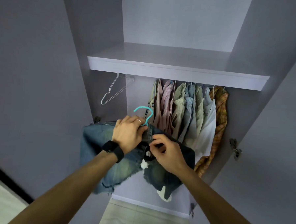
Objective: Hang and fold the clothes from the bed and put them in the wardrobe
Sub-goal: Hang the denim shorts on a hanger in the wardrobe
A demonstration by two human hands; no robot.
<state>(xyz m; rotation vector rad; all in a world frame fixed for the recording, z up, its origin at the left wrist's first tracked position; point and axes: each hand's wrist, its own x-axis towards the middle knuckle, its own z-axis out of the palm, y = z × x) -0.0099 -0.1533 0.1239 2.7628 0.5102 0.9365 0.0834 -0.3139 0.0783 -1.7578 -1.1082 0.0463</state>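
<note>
A pair of frayed denim shorts (122, 165) hangs on a teal hanger (148, 115) in front of the open wardrobe. My left hand (128, 133), with a black watch on the wrist, grips the hanger's neck and the waistband together. My right hand (165, 152) pinches the waistband just right of the hanger. Only the hanger's hook shows above my fingers. Behind, several shirts (186, 114) hang on the rail under the shelf (177, 70).
An empty white wire hanger (110, 92) hangs at the rail's left end. The wardrobe doors (34, 71) stand open on both sides, with hinges (234, 149) on the right door. Tiled floor (138, 217) lies below, and a light surface sits at bottom left.
</note>
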